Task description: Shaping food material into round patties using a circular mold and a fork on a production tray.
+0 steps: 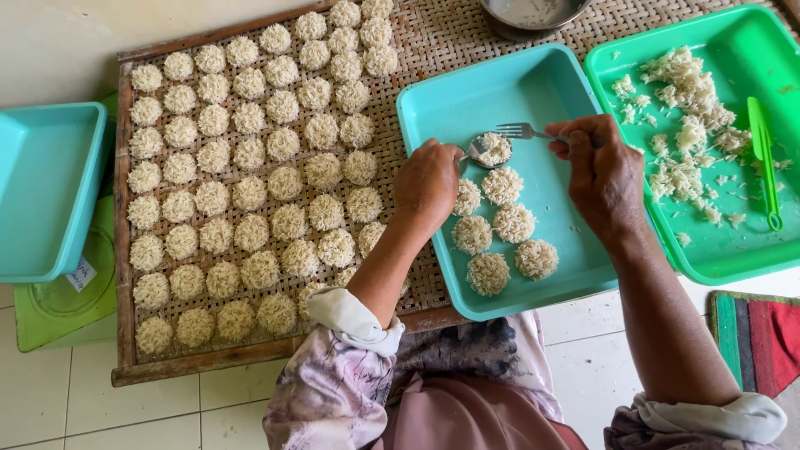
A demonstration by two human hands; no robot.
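Observation:
My left hand (427, 185) grips a small round metal mould (492, 151) packed with cooked rice, held over a teal tray (500, 92). My right hand (602, 173) holds a metal fork (523, 131) whose tines touch the rice in the mould. Several round rice cakes (502, 225) lie in the teal tray just below the mould. A green tray (750, 50) on the right holds loose cooked rice (687, 108).
A woven bamboo rack (433, 42) carries several rows of round rice cakes (250, 167). A green spatula (762, 158) lies in the green tray. A metal bowl (529, 15) is at the top, another teal tray (46, 187) at the left, a striped mat (758, 333) at the lower right.

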